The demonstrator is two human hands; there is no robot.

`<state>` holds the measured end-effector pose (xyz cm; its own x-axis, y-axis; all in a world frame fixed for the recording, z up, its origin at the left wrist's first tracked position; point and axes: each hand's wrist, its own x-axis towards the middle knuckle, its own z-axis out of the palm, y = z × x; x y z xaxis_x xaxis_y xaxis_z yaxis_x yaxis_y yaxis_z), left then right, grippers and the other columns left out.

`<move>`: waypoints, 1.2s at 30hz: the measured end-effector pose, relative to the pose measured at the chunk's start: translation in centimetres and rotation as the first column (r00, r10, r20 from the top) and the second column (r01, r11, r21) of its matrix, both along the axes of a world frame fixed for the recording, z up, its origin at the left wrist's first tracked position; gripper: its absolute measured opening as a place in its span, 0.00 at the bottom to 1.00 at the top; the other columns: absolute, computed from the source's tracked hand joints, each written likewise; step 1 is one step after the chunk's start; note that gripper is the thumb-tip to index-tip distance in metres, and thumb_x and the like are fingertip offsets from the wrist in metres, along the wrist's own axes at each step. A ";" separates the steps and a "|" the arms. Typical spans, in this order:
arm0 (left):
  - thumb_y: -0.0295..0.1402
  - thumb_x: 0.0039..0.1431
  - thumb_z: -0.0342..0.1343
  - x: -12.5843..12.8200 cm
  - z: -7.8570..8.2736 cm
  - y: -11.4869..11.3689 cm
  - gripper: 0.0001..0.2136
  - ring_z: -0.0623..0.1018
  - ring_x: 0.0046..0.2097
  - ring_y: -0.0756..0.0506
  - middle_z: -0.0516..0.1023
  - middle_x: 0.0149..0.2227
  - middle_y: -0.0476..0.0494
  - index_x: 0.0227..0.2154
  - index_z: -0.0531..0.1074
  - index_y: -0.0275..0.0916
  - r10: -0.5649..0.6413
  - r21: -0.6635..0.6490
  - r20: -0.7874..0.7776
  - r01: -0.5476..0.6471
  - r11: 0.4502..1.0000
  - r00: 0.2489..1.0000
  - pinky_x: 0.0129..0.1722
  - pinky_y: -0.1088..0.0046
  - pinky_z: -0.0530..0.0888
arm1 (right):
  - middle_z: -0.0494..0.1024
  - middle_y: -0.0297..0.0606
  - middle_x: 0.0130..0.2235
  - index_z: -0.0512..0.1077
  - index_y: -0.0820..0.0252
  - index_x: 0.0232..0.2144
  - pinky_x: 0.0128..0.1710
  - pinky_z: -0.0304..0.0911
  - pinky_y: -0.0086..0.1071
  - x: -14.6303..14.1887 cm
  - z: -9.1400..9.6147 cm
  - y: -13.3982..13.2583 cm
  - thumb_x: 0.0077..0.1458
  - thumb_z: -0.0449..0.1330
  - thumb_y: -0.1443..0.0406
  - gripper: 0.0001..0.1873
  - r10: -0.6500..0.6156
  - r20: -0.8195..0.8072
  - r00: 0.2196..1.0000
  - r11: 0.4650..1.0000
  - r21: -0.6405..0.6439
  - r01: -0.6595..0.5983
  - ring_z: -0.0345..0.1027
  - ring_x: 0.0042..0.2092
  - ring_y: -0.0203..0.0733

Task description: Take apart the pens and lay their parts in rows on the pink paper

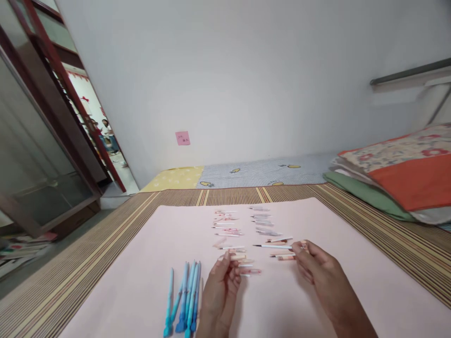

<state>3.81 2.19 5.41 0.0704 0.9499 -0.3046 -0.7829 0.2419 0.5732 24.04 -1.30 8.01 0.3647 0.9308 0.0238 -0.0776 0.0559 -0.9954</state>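
My left hand (221, 286) pinches a short pale peach pen barrel (238, 257) between thumb and fingers. My right hand (319, 270) has its fingertips closed on the rear of a white pen refill (273, 246), whose dark tip points left. A small peach piece also shows at the right fingertips, too blurred to name. Between and beyond the hands lie pen parts in two rough columns: pinkish barrels with refills (230, 231) on the left, clear and greyish ones (264, 220) on the right. Left of my left hand, several blue pens (190, 291) lie side by side.
The pink sheet (134, 272) lies on a striped mat (105, 234). Folded bedding (405, 173) is piled at the right. A white wall (246, 94) with a pink note (182, 138) stands behind. People (107, 131) show through the doorway at the left.
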 end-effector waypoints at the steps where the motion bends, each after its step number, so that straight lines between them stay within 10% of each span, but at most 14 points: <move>1: 0.28 0.45 0.72 0.5 -0.2 -0.2 0.10 0.75 0.24 0.54 0.79 0.25 0.45 0.28 0.77 0.32 -0.029 0.005 -0.019 0.029 1.000 0.999 0.24 0.82 0.73 | 0.49 0.24 0.22 0.60 0.56 0.24 0.23 0.42 0.27 0.9 -0.1 -0.2 0.52 0.62 0.43 0.25 0.007 -0.023 1.000 1.000 0.006 -0.006 0.41 0.24 0.32; 12: 0.36 0.38 0.73 7.0 -4.5 -1.6 0.15 0.77 0.25 0.48 0.81 0.23 0.41 0.25 0.73 0.36 -0.177 0.089 -0.451 0.242 0.966 0.875 0.23 0.77 0.67 | 0.49 0.22 0.20 0.61 0.57 0.23 0.22 0.38 0.27 12.3 -5.0 -2.4 0.44 0.65 0.42 0.27 0.014 0.081 0.997 0.981 -0.192 0.002 0.40 0.22 0.29; 23: 0.30 0.44 0.62 15.9 -5.4 0.8 0.07 0.65 0.22 0.50 0.67 0.18 0.55 0.21 0.67 0.41 0.007 0.251 -0.790 0.313 0.916 0.613 0.24 0.75 0.59 | 0.51 0.23 0.20 0.58 0.56 0.19 0.24 0.41 0.27 15.0 -8.0 -2.3 0.52 0.58 0.49 0.22 0.060 0.329 0.942 0.992 -0.121 -0.021 0.45 0.24 0.32; 30: 0.25 0.47 0.58 15.9 -7.1 0.4 0.06 0.73 0.38 0.42 0.75 0.33 0.45 0.29 0.73 0.41 0.167 0.328 -0.896 0.359 0.874 0.411 0.37 0.68 0.66 | 0.69 0.33 0.31 0.68 0.56 0.26 0.33 0.57 0.30 13.8 -8.7 -1.1 0.55 0.53 0.63 0.08 0.126 0.710 0.693 0.990 -0.135 -0.042 0.65 0.33 0.39; 36: 0.17 0.49 0.51 15.2 -7.4 1.1 0.15 0.72 0.41 0.41 0.76 0.35 0.44 0.32 0.75 0.42 0.411 0.409 -0.901 0.577 0.707 0.136 0.41 0.63 0.65 | 0.69 0.35 0.35 0.65 0.56 0.27 0.36 0.60 0.31 13.2 -9.1 0.3 0.59 0.50 0.67 0.09 0.181 0.838 0.515 0.983 -0.135 -0.127 0.68 0.35 0.39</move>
